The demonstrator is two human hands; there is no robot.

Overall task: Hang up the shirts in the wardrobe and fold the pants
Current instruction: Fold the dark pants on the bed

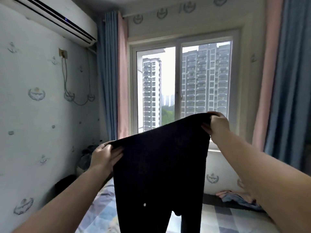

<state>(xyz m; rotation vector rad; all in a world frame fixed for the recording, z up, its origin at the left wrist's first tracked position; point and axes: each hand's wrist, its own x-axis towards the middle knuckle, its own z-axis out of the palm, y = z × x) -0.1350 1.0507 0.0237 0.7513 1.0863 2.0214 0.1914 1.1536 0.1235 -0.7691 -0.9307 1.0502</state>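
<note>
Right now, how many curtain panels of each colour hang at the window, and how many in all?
Blue curtain panels: 2, one left of the window and one at the right edge
Pink curtain panels: 2, one left and one right
Total: 4

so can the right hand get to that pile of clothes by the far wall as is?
Probably not yet. The right hand is shut on the dark pants, held up with the left hand. The clothes pile lies low on the bed, below the right forearm.
</note>
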